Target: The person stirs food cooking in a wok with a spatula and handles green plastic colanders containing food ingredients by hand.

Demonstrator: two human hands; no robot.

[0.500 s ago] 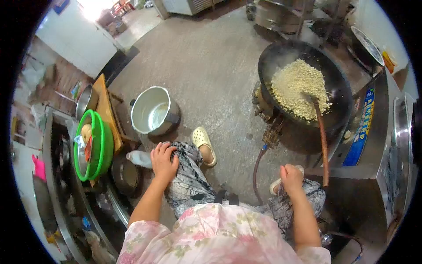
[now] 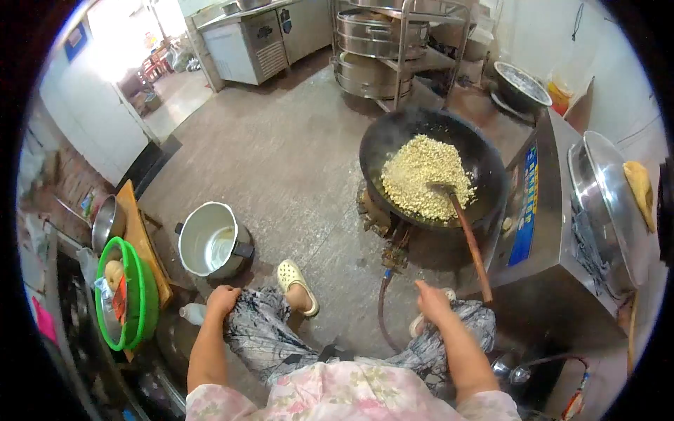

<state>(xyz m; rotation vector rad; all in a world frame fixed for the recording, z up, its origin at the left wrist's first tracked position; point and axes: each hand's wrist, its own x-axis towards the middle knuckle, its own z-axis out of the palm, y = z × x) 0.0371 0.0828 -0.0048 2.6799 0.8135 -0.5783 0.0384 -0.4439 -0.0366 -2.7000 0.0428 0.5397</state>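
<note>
My left hand (image 2: 223, 300) is at my left knee, its fingers bunched on the patterned trouser leg (image 2: 260, 333). Near my right knee, my right hand (image 2: 432, 303) holds nothing, with a finger pointing forward; its other fingers are partly hidden. Ahead on the right, a large black wok (image 2: 488, 165) sits on a burner (image 2: 375, 214). Pale yellow small pieces (image 2: 428, 172), too small to name surely, are heaped in it. A spatula (image 2: 469, 242) leans there, its blade in the heap and its wooden handle slanting toward my right knee, apart from my hand.
A deep metal pot (image 2: 203, 238) stands on the floor at left, near a plastic bottle (image 2: 192, 313). Green baskets (image 2: 146, 302) are by a wooden board (image 2: 133, 217). A steel counter (image 2: 554, 281) flanks the wok; a rack with steamers (image 2: 382, 35) stands behind. A hose (image 2: 381, 316) runs from the burner.
The view has tilted up and turned right, showing more of the rack and far cabinet. My left hand's flat fingers have bunched at the knee. My right fist has loosened, a finger extending.
</note>
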